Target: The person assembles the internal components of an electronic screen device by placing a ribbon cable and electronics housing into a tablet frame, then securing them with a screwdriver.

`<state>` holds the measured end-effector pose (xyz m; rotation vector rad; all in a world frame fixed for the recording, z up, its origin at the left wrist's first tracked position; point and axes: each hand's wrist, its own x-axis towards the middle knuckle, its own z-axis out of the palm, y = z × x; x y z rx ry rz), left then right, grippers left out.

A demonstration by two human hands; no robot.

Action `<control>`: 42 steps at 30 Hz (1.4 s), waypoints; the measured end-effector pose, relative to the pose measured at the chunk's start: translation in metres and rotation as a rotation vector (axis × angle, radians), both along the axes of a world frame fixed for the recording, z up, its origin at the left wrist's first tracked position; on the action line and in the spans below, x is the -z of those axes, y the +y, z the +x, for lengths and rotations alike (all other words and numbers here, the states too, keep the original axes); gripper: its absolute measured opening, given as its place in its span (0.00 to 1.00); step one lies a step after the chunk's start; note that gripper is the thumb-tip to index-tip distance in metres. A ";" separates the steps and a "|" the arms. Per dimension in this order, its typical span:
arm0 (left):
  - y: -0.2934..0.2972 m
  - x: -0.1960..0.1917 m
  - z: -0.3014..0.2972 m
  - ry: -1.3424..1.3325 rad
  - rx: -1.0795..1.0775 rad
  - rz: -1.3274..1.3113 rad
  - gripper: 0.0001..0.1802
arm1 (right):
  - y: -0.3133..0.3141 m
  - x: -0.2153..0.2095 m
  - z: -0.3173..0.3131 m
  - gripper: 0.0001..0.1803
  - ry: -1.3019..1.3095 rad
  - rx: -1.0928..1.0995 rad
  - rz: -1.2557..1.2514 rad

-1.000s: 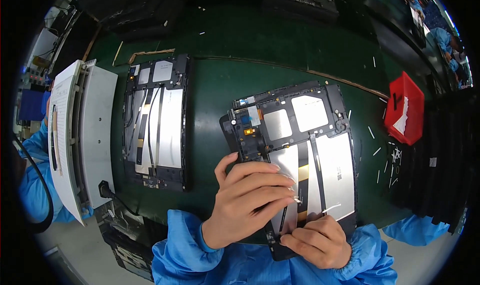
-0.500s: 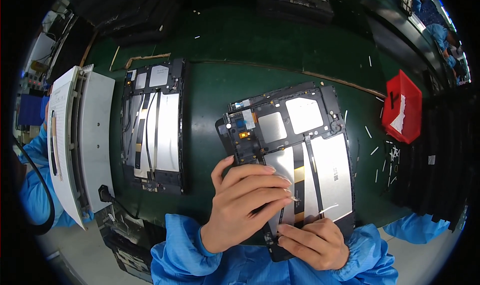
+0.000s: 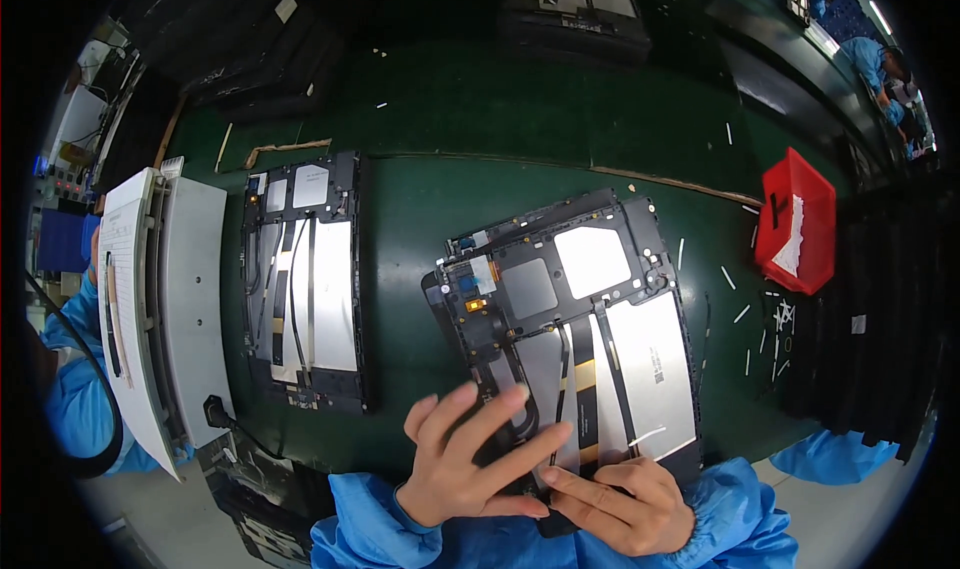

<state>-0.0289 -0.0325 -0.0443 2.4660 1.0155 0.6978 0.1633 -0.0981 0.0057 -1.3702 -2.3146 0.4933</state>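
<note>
Right in front of me lies an opened tablet (image 3: 535,291), tilted slightly, its black frame and silver battery panels facing up. It overlaps another black tablet housing (image 3: 540,219) beneath. My left hand (image 3: 470,454) is over its lower left part with fingers spread, holding nothing I can see. My right hand (image 3: 625,504) rests at the tablet's lower edge, fingers bent and drawn together by the end of a dark cable (image 3: 563,389); what its fingertips grip is hidden. A thin white strip (image 3: 648,436) lies on the silver panel just above the right hand.
A second opened tablet (image 3: 305,289) lies to the left, beside a white box carrying a clipboard sheet (image 3: 125,279) and pens. A red bin (image 3: 797,224) stands right, with scattered white strips (image 3: 783,316) near it. Black trays (image 3: 870,309) flank the right; stacked tablets (image 3: 575,19) sit far back.
My left hand has drawn back toward me and its fingers have spread from a pinch over the battery panel. My right hand stays at the lower edge. The whole view has shifted slightly.
</note>
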 end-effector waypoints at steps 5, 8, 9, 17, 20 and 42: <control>0.036 -0.018 0.020 0.086 -0.053 -0.121 0.22 | 0.001 -0.008 0.002 0.15 0.015 0.054 0.005; 0.041 -0.020 0.024 0.058 -0.069 -0.196 0.22 | 0.011 -0.010 0.004 0.24 -0.061 0.091 -0.049; 0.041 -0.020 0.023 0.033 -0.080 -0.219 0.23 | 0.014 -0.014 0.004 0.27 -0.127 0.030 -0.082; 0.034 -0.031 0.028 0.042 -0.116 -0.220 0.31 | 0.003 -0.020 0.005 0.32 -0.238 -0.130 -0.002; 0.014 -0.017 0.030 -0.429 -0.289 -0.317 0.40 | 0.004 -0.025 0.014 0.33 -0.072 -0.013 0.037; 0.265 -0.075 0.124 -1.030 0.017 -0.993 0.28 | -0.019 -0.006 0.103 0.09 0.710 0.949 0.038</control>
